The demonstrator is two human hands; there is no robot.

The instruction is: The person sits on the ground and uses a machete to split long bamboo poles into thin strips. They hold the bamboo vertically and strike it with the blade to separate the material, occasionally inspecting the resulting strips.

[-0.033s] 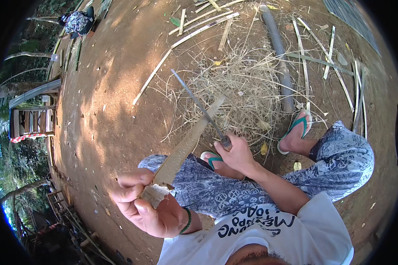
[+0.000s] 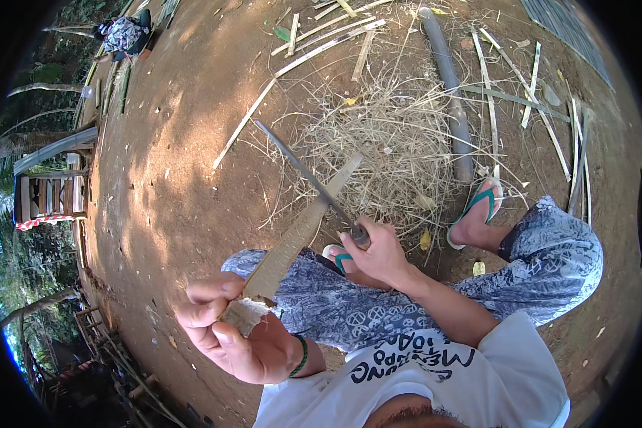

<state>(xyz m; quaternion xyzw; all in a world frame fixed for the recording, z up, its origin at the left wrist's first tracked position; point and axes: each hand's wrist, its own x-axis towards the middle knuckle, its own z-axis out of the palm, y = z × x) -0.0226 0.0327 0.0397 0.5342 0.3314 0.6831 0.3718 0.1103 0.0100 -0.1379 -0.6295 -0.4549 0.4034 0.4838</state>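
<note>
My left hand (image 2: 239, 332) grips the near end of a split bamboo strip (image 2: 289, 250) between thumb and fingers. The strip slants away to the upper right; its held end is pale and ragged, and its far end tapers over the shavings. My right hand (image 2: 385, 255) is closed around the dark handle of a long knife (image 2: 292, 160). The blade points to the upper left and crosses over the strip toward its far end. Whether the edge touches the bamboo I cannot tell.
A heap of thin bamboo shavings (image 2: 399, 135) lies beyond my feet, beside a dark grey pole (image 2: 446, 93). Split bamboo strips (image 2: 246, 123) are scattered on the dirt ground. Another person (image 2: 125, 37) crouches at the far left, near a small wooden structure (image 2: 52, 196).
The knife has shifted to the left, its tip a little lower, and my right hand has moved slightly with it. The bamboo strip and my left hand have moved slightly left.
</note>
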